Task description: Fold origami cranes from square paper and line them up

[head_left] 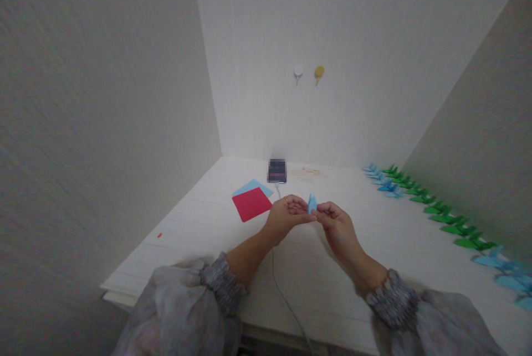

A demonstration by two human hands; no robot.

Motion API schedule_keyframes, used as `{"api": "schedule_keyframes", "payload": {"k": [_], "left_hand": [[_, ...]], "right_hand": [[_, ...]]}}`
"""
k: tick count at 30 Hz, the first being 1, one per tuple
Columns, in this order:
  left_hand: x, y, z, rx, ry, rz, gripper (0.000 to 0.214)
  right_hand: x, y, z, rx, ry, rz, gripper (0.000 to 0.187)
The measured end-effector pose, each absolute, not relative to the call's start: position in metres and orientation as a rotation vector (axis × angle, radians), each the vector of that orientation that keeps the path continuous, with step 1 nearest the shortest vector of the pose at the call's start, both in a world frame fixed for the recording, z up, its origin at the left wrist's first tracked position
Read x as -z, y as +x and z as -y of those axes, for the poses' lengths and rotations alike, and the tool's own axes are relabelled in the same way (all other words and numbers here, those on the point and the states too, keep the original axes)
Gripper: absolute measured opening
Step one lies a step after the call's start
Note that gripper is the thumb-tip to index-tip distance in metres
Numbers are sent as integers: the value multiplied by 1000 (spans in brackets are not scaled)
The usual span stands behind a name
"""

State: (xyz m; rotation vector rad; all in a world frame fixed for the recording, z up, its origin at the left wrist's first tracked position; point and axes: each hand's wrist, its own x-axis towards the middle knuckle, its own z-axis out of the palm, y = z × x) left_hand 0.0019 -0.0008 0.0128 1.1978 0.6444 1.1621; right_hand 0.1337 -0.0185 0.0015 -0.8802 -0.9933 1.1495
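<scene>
A small folded piece of light blue origami paper is held upright above the white table, pointed end up. My left hand pinches it from the left side, with a ring on one finger. From the right, my right hand grips its lower edge between thumb and fingers. The fingertips of both hands nearly meet at the paper's base. Left of my left hand lies a red paper square, partly covering a light blue paper sheet.
A phone stands near the back wall, its cable running under my left arm to the front edge. Green origami cranes and blue cranes line the right side. Two hooks hang on the wall. An orange scrap lies at left.
</scene>
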Motion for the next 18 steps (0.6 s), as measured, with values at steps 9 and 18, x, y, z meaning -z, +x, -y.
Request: {"api": "schedule_keyframes", "payload": {"k": [9,18], "left_hand": [[-13,1,1,-1223,1176,-641,29],[-13,1,3,-1249,1132,-675,28]], "right_hand": [[-4,132,17,-1233,-794,936,13],[-3,134,19,-1064,-821,1157,4]]}}
